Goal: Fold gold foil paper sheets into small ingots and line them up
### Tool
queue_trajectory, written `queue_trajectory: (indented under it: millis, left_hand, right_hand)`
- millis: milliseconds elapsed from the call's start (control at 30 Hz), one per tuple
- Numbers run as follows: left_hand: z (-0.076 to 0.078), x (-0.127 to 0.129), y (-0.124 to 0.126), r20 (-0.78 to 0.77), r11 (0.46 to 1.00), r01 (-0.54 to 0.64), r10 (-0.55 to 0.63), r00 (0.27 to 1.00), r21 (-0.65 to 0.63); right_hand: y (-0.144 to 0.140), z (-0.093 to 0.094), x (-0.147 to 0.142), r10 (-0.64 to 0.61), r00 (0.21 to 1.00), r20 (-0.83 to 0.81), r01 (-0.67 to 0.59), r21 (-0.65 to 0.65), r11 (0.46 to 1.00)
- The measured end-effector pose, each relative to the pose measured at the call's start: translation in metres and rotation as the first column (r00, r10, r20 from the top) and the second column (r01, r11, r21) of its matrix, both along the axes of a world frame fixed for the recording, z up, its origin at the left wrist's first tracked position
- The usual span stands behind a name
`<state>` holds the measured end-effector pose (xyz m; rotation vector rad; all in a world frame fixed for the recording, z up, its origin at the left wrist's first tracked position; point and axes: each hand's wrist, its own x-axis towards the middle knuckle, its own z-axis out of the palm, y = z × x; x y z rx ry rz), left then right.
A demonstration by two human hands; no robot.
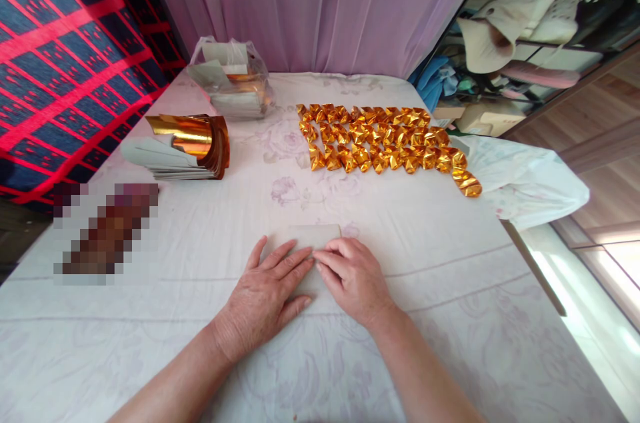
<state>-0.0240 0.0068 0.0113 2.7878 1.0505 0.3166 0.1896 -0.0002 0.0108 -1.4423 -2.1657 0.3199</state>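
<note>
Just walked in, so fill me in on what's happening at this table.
A person presses a pale sheet of paper flat on the cloth-covered table, the left hand and right hand both lying on it. Beyond the hands, rows of folded gold pieces are lined up. To the left sits a stack of gold foil sheets, with a plastic bag behind it.

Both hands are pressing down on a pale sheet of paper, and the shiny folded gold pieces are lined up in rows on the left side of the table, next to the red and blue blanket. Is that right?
Not quite. The head view shows the folded gold pieces in rows on the right side of the table, away from the blanket. The left hand and right hand do press on the pale sheet.
</note>
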Motion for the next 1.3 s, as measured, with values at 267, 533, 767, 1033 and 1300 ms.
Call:
queue_trajectory:
  millis: [267,533,767,1033,1300]
  left_hand:
    - [-0.001,0.0,-0.001,-0.007,1.0,-0.007,0.008,1.0,0.004]
    - [-0.005,0.001,0.0,-0.019,0.996,-0.042,0.043,0.999,0.077]
    - [-0.006,0.002,0.0,-0.032,0.993,-0.066,0.069,0.997,0.095]
    - [-0.005,0.002,0.0,-0.02,0.991,-0.075,0.078,0.997,0.108]
    - [-0.005,0.003,0.0,0.008,0.991,-0.095,0.094,0.996,0.098]
  right_hand:
    - [0.001,-0.001,0.004,-0.01,1.0,0.009,0.01,0.006,1.0]
    - [0.002,0.002,0.003,-0.033,0.999,0.035,0.032,0.046,0.998]
    - [-0.002,0.001,-0.01,0.039,0.985,0.165,-0.034,-0.033,0.999]
    - [-0.003,0.002,-0.014,-0.018,0.973,0.229,0.046,-0.12,0.992]
    - [-0.004,0.005,-0.014,-0.053,0.953,0.297,0.092,-0.12,0.989]
